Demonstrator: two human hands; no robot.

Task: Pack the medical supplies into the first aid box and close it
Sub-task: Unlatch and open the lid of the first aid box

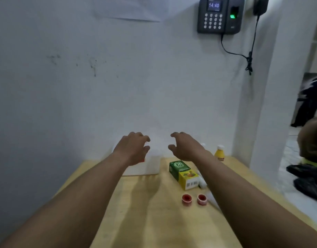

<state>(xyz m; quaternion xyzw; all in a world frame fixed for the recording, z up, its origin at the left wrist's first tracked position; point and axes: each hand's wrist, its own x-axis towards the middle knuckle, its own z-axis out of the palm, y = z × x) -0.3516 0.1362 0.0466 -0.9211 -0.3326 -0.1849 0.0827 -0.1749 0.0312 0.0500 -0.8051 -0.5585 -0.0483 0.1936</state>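
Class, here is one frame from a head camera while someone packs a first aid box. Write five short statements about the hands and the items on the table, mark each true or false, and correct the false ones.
1. Both hands are empty. True: the left hand and right hand are open with curled fingers, holding nothing.
2. The two red tape rolls are stacked. False: the red tape rolls lie side by side on the wooden table.
3. The green and yellow carton lies to the right of the white box. True.
4. The yellow bottle stands at the table's near edge. False: the yellow bottle stands at the far edge, by the wall.
5. The supplies are already packed. False: they sit on the table.
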